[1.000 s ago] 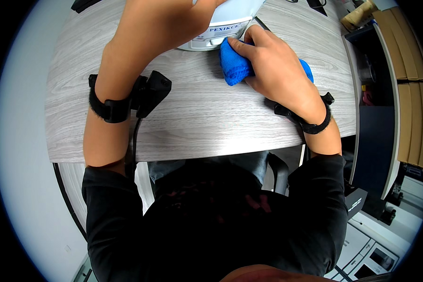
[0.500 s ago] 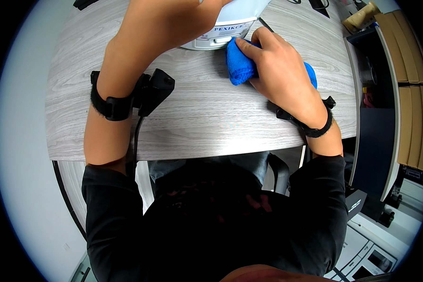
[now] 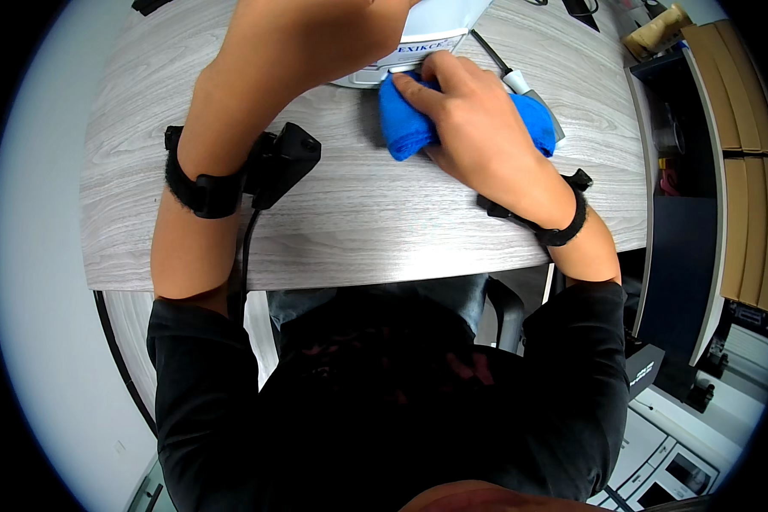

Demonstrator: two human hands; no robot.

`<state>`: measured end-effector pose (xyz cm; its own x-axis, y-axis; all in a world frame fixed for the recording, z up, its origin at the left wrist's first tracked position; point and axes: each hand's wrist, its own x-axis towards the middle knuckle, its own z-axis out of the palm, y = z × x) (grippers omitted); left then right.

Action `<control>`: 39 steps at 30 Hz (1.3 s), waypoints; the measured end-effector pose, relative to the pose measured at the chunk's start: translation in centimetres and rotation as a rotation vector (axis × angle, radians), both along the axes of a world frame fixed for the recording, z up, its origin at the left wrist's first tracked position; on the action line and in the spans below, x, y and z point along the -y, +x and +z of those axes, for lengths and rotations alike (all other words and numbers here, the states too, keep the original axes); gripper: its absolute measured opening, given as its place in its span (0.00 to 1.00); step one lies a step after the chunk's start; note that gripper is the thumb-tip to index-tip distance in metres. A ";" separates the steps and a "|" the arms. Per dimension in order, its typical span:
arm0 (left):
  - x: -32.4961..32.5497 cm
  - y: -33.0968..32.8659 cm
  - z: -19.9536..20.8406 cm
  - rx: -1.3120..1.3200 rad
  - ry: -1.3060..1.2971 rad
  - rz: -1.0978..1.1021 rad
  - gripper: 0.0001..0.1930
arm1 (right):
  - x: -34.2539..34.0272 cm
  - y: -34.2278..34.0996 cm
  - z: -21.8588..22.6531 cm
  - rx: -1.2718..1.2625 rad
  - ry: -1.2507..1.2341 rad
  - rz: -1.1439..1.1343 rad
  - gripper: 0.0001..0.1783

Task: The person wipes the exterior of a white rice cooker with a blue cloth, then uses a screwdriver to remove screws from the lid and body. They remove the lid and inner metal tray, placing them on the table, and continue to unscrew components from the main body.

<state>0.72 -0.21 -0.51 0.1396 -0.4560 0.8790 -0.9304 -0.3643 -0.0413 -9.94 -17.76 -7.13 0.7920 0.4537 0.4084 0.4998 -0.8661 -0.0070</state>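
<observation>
My right hand [image 3: 478, 124] is closed on a folded blue cloth [image 3: 408, 119], pressing it to the lower front edge of a white appliance [image 3: 439, 27]. The cloth's other end sticks out on the far side of the hand, to the right. My left hand [image 3: 337, 34] reaches over the left part of the appliance at the top edge of the view. Its fingers are mostly cut off, so I cannot see how they are set. Printing shows on the appliance's front; its upper part is out of view.
Beside the cloth lies a thin dark rod or cord with a white and grey end [image 3: 518, 83]. Black straps with small devices [image 3: 290, 162] sit on both wrists, a cable hanging from the left. A dark shelf unit [image 3: 683, 230] and cardboard boxes [image 3: 747, 128] stand right of the wood-grain table [image 3: 384, 222].
My right hand has moved left with the cloth along the appliance's front, uncovering more of the white and grey piece behind it. My left hand has barely shifted.
</observation>
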 end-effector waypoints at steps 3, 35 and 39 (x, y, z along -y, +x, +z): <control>0.1 -0.2 -0.1 -0.006 -0.012 -0.010 0.19 | -0.7 -0.1 -0.1 -0.015 -0.025 -0.022 0.23; -0.2 -0.2 0.0 -0.028 0.024 0.010 0.19 | 1.7 0.2 0.6 0.056 -0.081 -0.063 0.18; 0.0 -0.6 0.2 -0.045 0.009 -0.012 0.19 | 0.5 0.4 -0.1 0.044 0.000 -0.004 0.18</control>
